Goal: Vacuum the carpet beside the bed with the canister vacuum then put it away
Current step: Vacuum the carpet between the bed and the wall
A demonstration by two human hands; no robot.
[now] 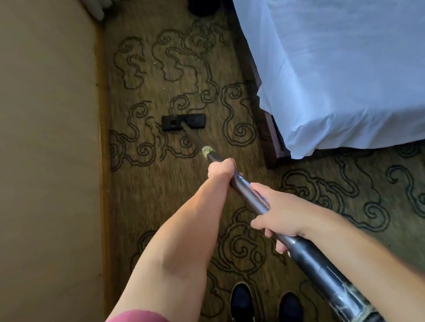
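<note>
- A plain beige wall (33, 150) fills the left side, running from near to far.
- A wooden baseboard (103, 157) lines the foot of that wall, meeting the floor.
- The floor between wall and bed is an olive-brown carpet (158, 196) patterned with dark swirling cloud outlines.
- On the right stands a bed (351, 53) draped in a white sheet that hangs over its near corner.
- A dark wooden bed frame (268, 130) shows under the sheet's left edge.
- At far left, pale curtain folds (97, 4) reach the floor.
- A dark round object (202, 0) stands on the carpet at the far end; too dim to identify.
</note>
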